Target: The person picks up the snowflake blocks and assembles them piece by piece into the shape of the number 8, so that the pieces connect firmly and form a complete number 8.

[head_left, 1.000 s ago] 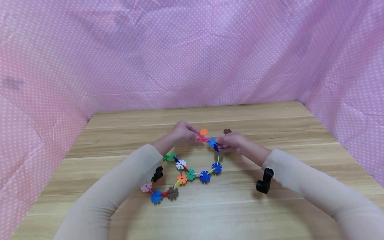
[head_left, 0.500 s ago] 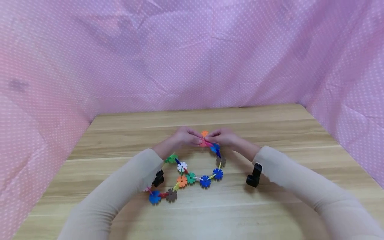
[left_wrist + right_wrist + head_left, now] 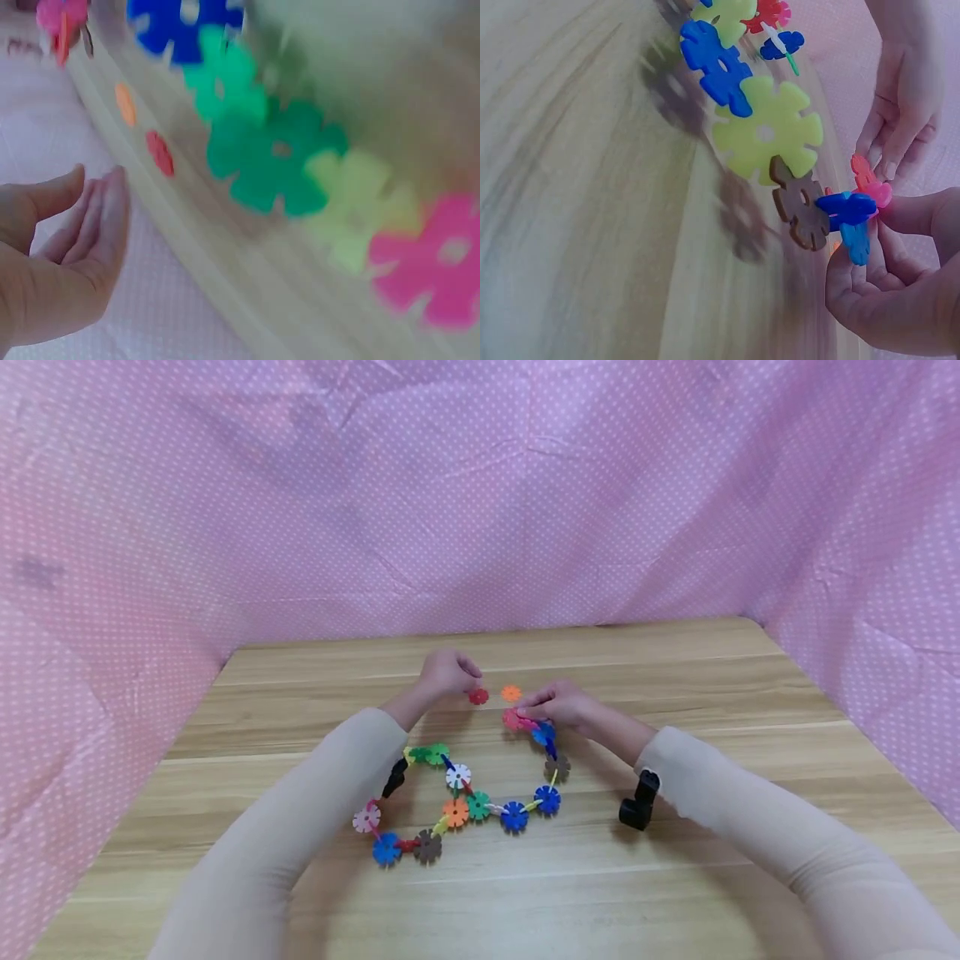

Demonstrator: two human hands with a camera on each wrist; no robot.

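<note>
A chain of flower-shaped, slotted plastic discs [image 3: 477,806] lies in joined loops on the table, its colours mixed. My right hand [image 3: 564,704] pinches the far end of the chain by a pink disc [image 3: 883,195], beside a light blue disc [image 3: 856,241]. A coral disc [image 3: 512,719] forms the tip there. Farther left, my left hand [image 3: 447,673] hovers near a loose red disc [image 3: 478,696]. The left wrist view shows this hand's thumb and fingers apart, holding nothing, with the red disc beyond them. Between the hands lies a loose orange disc [image 3: 511,693].
The wooden table [image 3: 570,893] ends at a pink dotted cloth [image 3: 480,502] behind and at the sides. Black camera mounts [image 3: 639,802] hang from both wrists. My left sleeve [image 3: 330,793] partly covers the chain's left loop.
My right hand has moved left from the blue discs to the chain's tip. The left hand has let go of the coral disc and moved left and away, uncovering the red disc.
</note>
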